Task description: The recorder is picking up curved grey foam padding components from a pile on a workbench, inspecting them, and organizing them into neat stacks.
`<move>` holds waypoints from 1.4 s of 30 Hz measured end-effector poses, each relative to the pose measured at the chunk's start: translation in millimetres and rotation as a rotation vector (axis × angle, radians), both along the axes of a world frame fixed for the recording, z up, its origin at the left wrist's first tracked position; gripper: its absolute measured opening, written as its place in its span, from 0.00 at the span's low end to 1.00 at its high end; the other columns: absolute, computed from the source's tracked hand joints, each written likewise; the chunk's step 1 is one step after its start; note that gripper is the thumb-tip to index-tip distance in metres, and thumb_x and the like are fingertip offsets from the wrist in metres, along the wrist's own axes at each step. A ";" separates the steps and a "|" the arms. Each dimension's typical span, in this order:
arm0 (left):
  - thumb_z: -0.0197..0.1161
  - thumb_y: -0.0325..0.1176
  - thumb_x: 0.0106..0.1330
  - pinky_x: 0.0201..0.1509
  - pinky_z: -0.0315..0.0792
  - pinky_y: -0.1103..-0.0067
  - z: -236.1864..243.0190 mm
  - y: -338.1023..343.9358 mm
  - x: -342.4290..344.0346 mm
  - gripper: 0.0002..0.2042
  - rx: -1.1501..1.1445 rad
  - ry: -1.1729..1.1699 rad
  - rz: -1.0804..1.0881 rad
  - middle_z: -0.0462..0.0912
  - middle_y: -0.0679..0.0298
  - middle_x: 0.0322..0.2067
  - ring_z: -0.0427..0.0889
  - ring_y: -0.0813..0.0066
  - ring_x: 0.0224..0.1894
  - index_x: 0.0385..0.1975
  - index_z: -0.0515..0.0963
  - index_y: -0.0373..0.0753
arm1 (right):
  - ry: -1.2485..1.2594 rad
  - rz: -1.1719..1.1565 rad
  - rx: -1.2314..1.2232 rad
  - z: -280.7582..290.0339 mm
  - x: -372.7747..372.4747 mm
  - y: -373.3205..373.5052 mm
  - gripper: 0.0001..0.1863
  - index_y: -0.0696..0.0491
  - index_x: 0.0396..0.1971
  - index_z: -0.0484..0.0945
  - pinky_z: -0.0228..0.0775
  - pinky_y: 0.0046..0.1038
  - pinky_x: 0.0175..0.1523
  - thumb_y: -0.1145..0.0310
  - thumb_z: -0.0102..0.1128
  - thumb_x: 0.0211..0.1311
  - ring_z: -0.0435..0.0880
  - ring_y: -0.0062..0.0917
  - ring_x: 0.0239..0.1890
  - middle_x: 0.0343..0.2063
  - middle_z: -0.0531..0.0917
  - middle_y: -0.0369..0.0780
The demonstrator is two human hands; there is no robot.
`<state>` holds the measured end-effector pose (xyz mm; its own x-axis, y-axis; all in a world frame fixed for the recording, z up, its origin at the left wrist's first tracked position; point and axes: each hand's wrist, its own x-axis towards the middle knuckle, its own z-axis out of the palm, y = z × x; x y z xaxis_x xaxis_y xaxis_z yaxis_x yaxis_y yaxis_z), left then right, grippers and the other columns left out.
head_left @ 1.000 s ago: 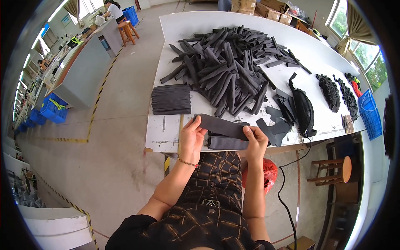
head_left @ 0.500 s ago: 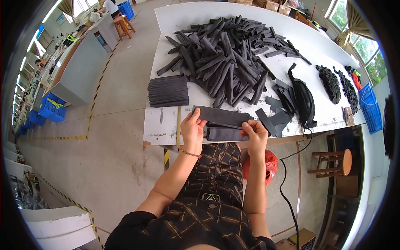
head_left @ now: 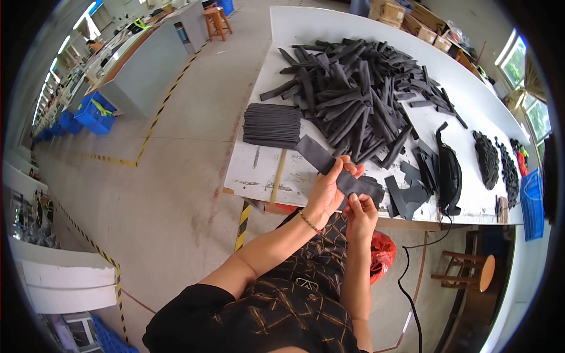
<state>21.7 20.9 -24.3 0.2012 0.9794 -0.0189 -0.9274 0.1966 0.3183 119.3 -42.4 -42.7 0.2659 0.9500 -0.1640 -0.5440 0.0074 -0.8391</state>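
Observation:
A flat dark grey fabric strip (head_left: 315, 154) slants over the table's front edge, held in both hands. My left hand (head_left: 331, 187) grips it around its middle, fingers curled on top. At its lower right end, my right hand (head_left: 360, 216) pinches it between thumb and fingers. Beside and partly under my hands lie more dark strips (head_left: 372, 187). A neat stack of similar strips (head_left: 272, 125) sits to the left, just beyond the held strip's upper end. Behind it rises a large loose heap of dark fabric strips (head_left: 359, 94).
Right of my hands lie flat dark offcuts (head_left: 407, 197) and a black pouch (head_left: 449, 170) on the white table (head_left: 250, 167). Bundles of small black pieces (head_left: 487, 159) and a blue basket (head_left: 532, 206) are farther right. A red bag (head_left: 382, 256) and a wooden stool (head_left: 471, 270) stand below.
The strip has turned from nearly level to slanting, its left end now farther away. My left hand has slid inward along it, closer to my right hand. The view has shifted left.

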 end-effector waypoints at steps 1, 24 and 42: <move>0.57 0.39 0.69 0.62 0.68 0.66 -1.3 -0.7 -0.4 0.15 0.002 0.001 0.013 0.81 0.62 0.29 0.80 0.63 0.48 0.48 0.70 0.35 | -0.001 -0.011 0.005 0.8 -2.7 -0.4 0.05 0.56 0.31 0.72 0.66 0.18 0.24 0.77 0.61 0.61 0.76 0.17 0.20 0.24 0.80 0.37; 0.62 0.37 0.67 0.43 0.81 0.74 -10.1 9.1 -57.0 0.15 -0.046 0.486 0.136 0.83 0.55 0.38 0.84 0.66 0.40 0.45 0.77 0.31 | -0.809 -0.156 0.162 22.1 24.1 4.8 0.08 0.58 0.28 0.76 0.61 0.15 0.37 0.71 0.60 0.65 0.67 0.11 0.30 0.24 0.74 0.28; 0.67 0.26 0.55 0.34 0.71 0.79 -49.8 -1.4 -36.2 0.04 0.534 1.690 0.637 0.76 0.64 0.26 0.75 0.73 0.28 0.29 0.80 0.36 | -1.443 -0.147 -0.027 -33.3 87.6 5.9 0.09 0.58 0.27 0.79 0.68 0.35 0.36 0.68 0.68 0.54 0.76 0.35 0.29 0.25 0.77 0.43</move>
<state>-14.5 19.5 -74.1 -0.0483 0.8593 0.5091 0.5016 -0.4199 0.7564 206.9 -36.5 -75.9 0.3047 0.9012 0.3083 0.7626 -0.0369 -0.6458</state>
